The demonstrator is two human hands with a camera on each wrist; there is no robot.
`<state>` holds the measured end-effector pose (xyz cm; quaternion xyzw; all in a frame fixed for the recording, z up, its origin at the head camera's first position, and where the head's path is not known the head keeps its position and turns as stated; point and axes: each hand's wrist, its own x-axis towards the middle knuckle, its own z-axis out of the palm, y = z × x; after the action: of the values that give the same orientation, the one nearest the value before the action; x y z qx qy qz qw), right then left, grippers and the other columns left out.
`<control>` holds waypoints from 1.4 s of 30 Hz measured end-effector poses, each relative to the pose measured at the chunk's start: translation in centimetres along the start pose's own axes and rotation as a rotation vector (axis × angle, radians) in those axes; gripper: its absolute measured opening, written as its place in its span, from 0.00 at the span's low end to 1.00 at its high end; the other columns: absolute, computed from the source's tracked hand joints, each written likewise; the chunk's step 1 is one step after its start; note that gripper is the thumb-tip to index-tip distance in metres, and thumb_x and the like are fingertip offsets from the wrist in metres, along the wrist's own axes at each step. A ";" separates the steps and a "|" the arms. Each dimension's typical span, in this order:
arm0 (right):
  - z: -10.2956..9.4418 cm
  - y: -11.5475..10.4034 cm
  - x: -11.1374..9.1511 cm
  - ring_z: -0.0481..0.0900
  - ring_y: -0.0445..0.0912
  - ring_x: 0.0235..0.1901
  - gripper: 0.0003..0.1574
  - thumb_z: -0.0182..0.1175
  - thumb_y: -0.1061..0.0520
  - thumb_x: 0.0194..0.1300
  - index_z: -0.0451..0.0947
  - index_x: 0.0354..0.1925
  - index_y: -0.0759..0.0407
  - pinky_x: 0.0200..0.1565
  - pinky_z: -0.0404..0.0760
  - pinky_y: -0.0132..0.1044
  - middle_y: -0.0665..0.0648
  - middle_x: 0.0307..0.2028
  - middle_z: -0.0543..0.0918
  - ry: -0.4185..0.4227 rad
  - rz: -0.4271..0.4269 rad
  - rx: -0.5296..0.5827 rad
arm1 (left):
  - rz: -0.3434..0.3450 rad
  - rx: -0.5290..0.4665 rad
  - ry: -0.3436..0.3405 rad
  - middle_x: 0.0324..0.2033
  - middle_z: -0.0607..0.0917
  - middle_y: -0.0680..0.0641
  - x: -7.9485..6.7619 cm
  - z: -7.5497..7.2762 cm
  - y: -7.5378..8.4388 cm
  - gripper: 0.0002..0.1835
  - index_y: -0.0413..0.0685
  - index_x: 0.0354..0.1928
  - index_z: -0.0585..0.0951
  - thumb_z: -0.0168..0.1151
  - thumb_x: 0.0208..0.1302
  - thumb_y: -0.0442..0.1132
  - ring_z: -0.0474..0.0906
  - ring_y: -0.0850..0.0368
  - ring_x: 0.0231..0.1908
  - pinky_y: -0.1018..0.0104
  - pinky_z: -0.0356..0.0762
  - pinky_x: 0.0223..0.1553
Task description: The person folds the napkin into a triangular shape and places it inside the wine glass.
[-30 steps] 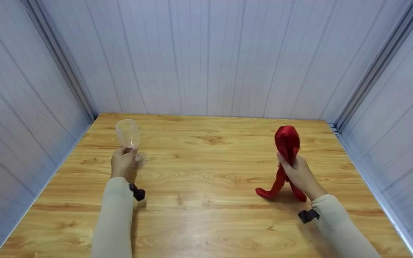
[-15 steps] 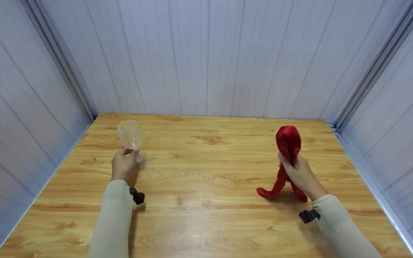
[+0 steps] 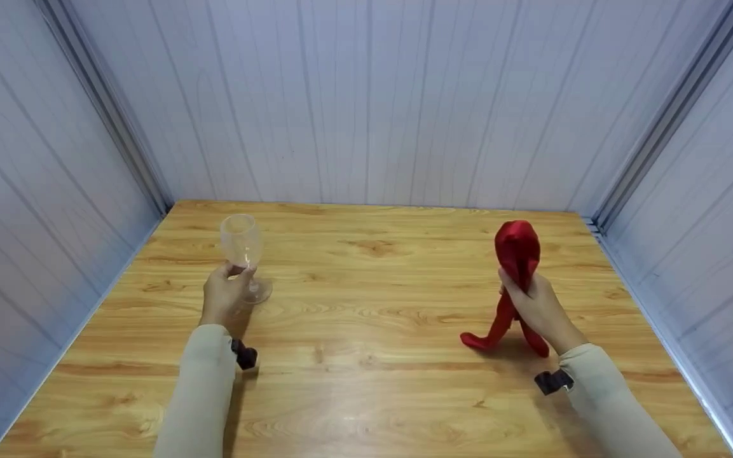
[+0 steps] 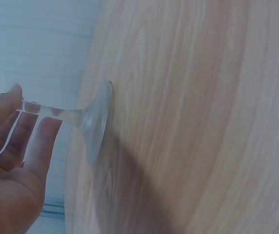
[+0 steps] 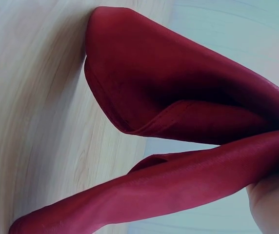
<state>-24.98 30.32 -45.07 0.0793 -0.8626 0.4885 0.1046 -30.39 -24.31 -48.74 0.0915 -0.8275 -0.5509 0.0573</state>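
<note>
A clear wine glass point(image 3: 241, 240) stands roughly upright at the left of the wooden table, pinched at the top of its stem by my left hand point(image 3: 225, 294). In the left wrist view, thumb and fingers close round the stem point(image 4: 56, 112), and the round foot point(image 4: 98, 124) is right at the tabletop. Over on the right, a red satin cloth point(image 3: 517, 248) is bunched in the grip of my right hand point(image 3: 543, 310). Its top puffs out above the fist, while two tails hang down to the wood. The right wrist view shows those folded tails point(image 5: 144, 73) spread apart.
The wooden tabletop point(image 3: 366, 331) stretches between the two hands. Pale panelled walls point(image 3: 366, 102) enclose it at the back and on both sides, with metal corner posts point(image 3: 112, 108). A small black device point(image 3: 244, 353) is strapped at each wrist.
My left hand has moved the wine glass a little to the right and nearer to me. The right hand, with the red cloth, has shifted slightly to the right.
</note>
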 end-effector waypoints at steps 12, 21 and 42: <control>-0.5 0.4 0.1 0.77 0.51 0.24 0.23 0.51 0.44 0.78 0.72 0.39 0.63 0.24 0.79 0.40 0.61 0.31 0.77 0.008 -0.032 -0.010 | 0.042 0.038 -0.017 0.50 0.82 0.37 0.0 1.5 0.8 0.19 0.35 0.49 0.80 0.61 0.72 0.47 0.80 0.45 0.45 0.61 0.79 0.45; -0.8 0.3 0.0 0.77 0.52 0.23 0.24 0.51 0.42 0.77 0.71 0.41 0.63 0.24 0.79 0.43 0.62 0.31 0.77 0.008 -0.014 -0.001 | 0.065 0.010 -0.084 0.47 0.83 0.38 -0.6 3.2 1.9 0.17 0.35 0.48 0.81 0.62 0.72 0.45 0.81 0.47 0.48 0.57 0.79 0.48; -0.5 0.3 -0.2 0.77 0.51 0.24 0.23 0.51 0.44 0.77 0.71 0.40 0.64 0.25 0.79 0.41 0.62 0.31 0.78 -0.001 -0.013 0.016 | 0.158 -0.100 -0.270 0.44 0.86 0.44 -3.0 9.8 5.2 0.10 0.39 0.43 0.84 0.66 0.68 0.40 0.83 0.47 0.49 0.55 0.80 0.51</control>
<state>-24.83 30.94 -45.11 0.0858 -0.8583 0.4945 0.1065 -29.88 -12.88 -47.75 -0.0516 -0.8039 -0.5925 -0.0070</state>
